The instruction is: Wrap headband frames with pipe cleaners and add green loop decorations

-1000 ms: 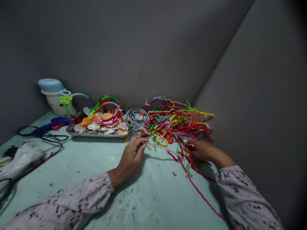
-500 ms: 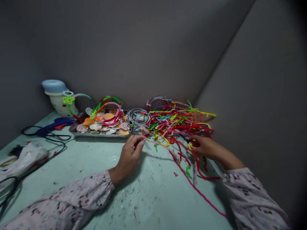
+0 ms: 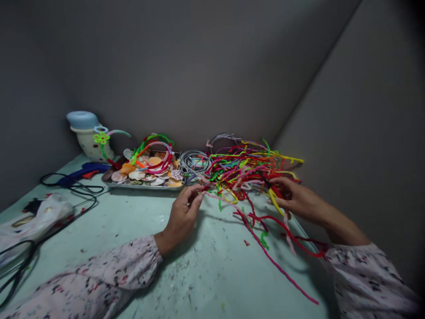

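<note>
Head view shows two bare hands working over a pale-green bench, its near middle flecked with small dark marks. The left hand is at the middle of the scene, its grip closed in a pinch of thumb and fingers on the left end of a light-pink fuzzy strand. That strand runs rightward, just in front of a tangled pile of coloured strands on the far right of the bench.

Farther right, the right hand has its fingers curled round a dark-tipped tool with red and yellow handles; the fingers partly hide it, so how far its tips part I cannot tell. The tool's tip points far and left, at the pile's near edge. Between the hands and nearer, a magenta strand slants down to the near right, and a red strand curves toward the right sleeve.

Left of the pile sit a coil of grey wire and a metal tray of shells, with colourful hoops resting on them. On the far left stands a blue-lidded container; nearer lie a blue gun-shaped tool, a black cord and a plastic bag.
</note>
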Demonstrator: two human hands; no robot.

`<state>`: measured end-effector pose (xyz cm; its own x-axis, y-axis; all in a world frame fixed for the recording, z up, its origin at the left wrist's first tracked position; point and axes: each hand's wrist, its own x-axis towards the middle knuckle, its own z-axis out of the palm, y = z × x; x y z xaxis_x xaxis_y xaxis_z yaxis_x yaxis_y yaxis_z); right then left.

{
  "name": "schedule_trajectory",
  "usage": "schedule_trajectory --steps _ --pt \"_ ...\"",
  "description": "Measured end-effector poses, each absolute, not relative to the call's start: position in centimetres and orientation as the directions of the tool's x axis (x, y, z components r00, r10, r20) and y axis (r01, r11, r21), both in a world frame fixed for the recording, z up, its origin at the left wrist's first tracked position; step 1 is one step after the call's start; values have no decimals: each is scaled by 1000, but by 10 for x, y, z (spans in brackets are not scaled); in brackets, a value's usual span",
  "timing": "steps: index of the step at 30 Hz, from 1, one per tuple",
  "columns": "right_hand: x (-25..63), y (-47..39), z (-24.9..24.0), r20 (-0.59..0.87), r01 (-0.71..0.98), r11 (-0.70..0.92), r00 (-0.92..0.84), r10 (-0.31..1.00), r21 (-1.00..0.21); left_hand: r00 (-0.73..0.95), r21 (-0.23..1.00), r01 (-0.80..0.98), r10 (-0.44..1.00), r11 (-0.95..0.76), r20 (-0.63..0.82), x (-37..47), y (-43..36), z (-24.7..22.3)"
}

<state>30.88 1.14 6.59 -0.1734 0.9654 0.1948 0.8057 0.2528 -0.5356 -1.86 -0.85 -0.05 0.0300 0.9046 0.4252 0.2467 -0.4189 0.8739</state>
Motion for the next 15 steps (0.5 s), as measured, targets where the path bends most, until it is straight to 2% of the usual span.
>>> schedule_trajectory --steps 4,7,9,11,15 --pt "294 14 61 93 617 174 -162 982 -768 20 867 243 896 -434 443 -18 -9 -1" --pt "287 19 53 64 549 132 -140 988 -825 26 853 246 883 -461 469 -19 -8 -1" --pt "284 22 49 107 593 173 -144 984 -786 30 846 250 877 -470 479 -19 -8 0" --pt "283 23 48 167 686 237 -169 971 -688 36 842 252 874 -477 485 -19 -9 0" --pt "284 15 56 231 876 318 -246 941 -362 46 838 261 873 -480 485 -20 -9 0"
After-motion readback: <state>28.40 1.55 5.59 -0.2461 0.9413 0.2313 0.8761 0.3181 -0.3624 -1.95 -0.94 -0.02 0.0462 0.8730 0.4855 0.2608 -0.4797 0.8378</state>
